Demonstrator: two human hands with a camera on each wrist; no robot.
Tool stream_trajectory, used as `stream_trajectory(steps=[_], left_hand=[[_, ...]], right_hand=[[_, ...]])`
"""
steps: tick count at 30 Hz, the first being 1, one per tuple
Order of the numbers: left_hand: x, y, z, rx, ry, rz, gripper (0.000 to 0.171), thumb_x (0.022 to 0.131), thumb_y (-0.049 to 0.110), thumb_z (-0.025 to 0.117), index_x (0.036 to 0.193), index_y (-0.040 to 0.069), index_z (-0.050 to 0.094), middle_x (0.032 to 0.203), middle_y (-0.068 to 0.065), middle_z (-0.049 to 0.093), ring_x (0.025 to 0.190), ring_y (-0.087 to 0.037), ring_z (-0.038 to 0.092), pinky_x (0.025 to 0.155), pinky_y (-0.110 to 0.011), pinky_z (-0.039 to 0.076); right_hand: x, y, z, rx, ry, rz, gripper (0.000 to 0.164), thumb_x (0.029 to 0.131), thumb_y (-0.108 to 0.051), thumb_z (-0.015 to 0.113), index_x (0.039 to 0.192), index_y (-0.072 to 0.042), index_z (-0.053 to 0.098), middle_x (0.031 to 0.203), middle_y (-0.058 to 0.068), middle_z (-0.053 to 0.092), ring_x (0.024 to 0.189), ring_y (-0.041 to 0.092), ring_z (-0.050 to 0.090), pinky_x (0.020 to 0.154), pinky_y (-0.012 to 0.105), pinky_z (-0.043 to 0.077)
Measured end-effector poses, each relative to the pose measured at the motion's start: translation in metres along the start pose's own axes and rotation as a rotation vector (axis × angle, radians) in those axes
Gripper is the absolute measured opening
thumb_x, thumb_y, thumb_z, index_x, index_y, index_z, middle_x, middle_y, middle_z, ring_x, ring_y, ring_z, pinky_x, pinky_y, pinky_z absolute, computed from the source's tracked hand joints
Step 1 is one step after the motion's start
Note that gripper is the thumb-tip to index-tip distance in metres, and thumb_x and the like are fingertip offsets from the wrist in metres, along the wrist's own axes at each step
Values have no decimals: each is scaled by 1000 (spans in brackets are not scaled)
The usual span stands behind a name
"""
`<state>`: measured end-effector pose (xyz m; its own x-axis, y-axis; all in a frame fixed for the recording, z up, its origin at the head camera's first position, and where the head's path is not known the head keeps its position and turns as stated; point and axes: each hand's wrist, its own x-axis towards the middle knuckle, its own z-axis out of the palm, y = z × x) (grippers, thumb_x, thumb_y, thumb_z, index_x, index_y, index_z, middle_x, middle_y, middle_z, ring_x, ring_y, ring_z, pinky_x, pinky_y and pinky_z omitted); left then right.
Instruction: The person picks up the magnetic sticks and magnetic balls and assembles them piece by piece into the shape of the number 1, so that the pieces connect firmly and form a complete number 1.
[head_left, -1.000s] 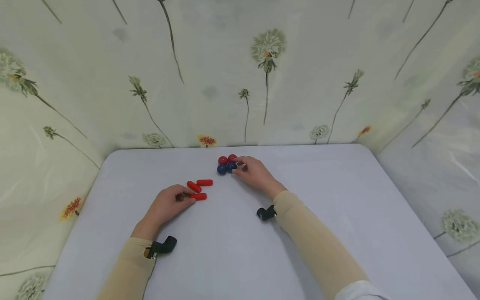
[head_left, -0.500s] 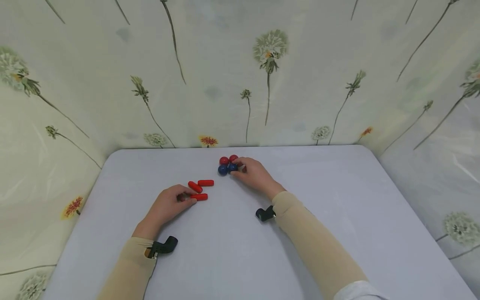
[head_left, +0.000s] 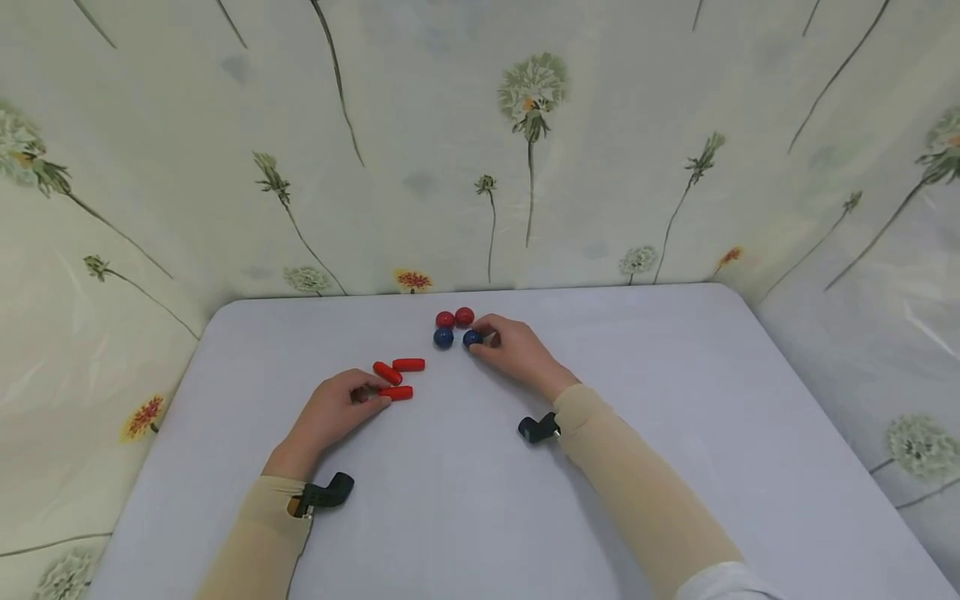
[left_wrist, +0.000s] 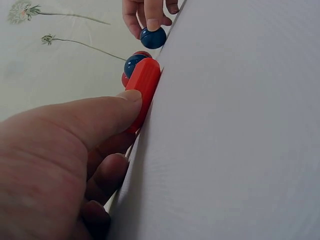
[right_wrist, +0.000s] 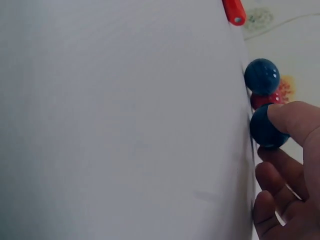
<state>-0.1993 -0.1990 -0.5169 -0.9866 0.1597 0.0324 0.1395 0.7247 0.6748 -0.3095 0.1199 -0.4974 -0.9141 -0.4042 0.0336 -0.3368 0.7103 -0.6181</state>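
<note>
My right hand (head_left: 516, 352) pinches a dark blue ball (right_wrist: 267, 127) between thumb and fingers, close over the white table. Just left of it sits a second blue ball (head_left: 443, 337), with two red balls, one left (head_left: 445, 320) and one right (head_left: 464, 316), behind them. With thumb and fingertips my left hand (head_left: 335, 410) holds a red stick-like block (left_wrist: 145, 90), hexagonal along its sides, by its left end. Two more such blocks, one slanted (head_left: 387, 372) and one lying sideways (head_left: 408, 364), lie just beyond it.
The white table (head_left: 465, 500) ends at the back against a curtain (head_left: 420, 167) printed with dandelions. Black wrist cameras, one left (head_left: 330, 490) and one right (head_left: 537, 428), jut inward from both sleeves.
My right hand has drawn its blue ball a little right, so a gap now parts it from the other blue ball. The left hand stays on its red block.
</note>
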Motion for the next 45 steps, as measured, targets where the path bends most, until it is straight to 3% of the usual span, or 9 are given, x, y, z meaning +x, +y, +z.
stream_trajectory(steps=[8,15,26,37,45], left_hand=[[1,-2,0,10,15,30,27,87,31,77,112,21,73,92,5,63,83,-17,55,71,-33,48],[1,-5,2,11,4,2,26,87,31,77,111,22,72,92,6,62,84,-17,55,71,-33,49],[4,-5,1,-18,-5,-2,23,88,35,75,109,25,73,93,7,62,84,-18,56,72,-34,50],[4,-5,2,-22,6,-7,22,88,34,76,108,25,73,92,7,62,84,-17,55,71,-34,50],[3,-6,1,-11,11,-3,21,88,34,76,108,26,73,92,8,63,84,-16,56,72,-34,50]], right_hand=[[-11,15,-6,19,-35,-14,33,94,-36,67,125,-26,64,108,-5,65,93,15,57,83,34,48],[-16,25,-3,27,-39,-42,36,95,-37,63,128,-23,66,108,-3,64,93,16,56,85,37,48],[-19,41,1,108,73,-55,34,96,-44,62,125,-27,65,112,-5,65,96,13,58,85,37,47],[-25,42,-2,121,93,-78,39,92,-40,70,127,-24,66,112,-5,65,92,12,60,81,35,50],[-22,42,0,123,101,-77,39,94,-44,66,127,-24,63,106,-6,66,87,11,59,76,34,49]])
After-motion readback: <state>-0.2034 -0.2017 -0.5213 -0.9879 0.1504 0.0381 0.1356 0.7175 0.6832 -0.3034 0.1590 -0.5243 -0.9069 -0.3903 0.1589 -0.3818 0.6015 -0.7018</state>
